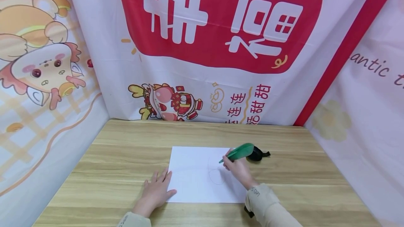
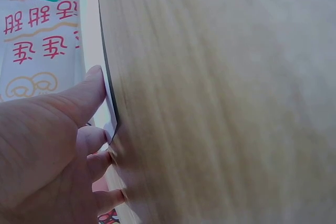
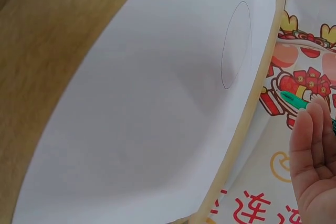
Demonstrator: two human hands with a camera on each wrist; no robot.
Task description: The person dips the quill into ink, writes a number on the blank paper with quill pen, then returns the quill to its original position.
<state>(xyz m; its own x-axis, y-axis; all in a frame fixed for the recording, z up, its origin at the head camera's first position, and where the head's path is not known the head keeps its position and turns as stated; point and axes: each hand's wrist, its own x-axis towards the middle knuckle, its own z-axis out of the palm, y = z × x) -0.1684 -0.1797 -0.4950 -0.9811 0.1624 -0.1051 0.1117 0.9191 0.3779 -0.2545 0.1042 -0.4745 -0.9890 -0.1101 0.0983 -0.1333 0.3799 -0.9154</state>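
Observation:
A white sheet of paper (image 1: 189, 178) lies on the wooden table. My left hand (image 1: 157, 189) rests at the sheet's left edge, fingers spread over the wood, thumb and fingertips touching the border; the left wrist view shows the thumb (image 2: 93, 85) along that edge. Over the right part of the sheet my right hand (image 1: 239, 171) pinches a green feather-shaped pen (image 1: 241, 152), tip down and left, close over the paper. A thin, curved drawn line (image 1: 217, 184) runs left of the tip; in the right wrist view it forms a long oval (image 3: 222, 59).
Just beyond the right hand sits a rounded black object (image 1: 255, 154) with a short strap-like end. Another small dark piece (image 1: 248, 212) shows partly under the right sleeve. Printed cloths (image 1: 205, 62) hang behind and on both sides of the table (image 1: 300, 171).

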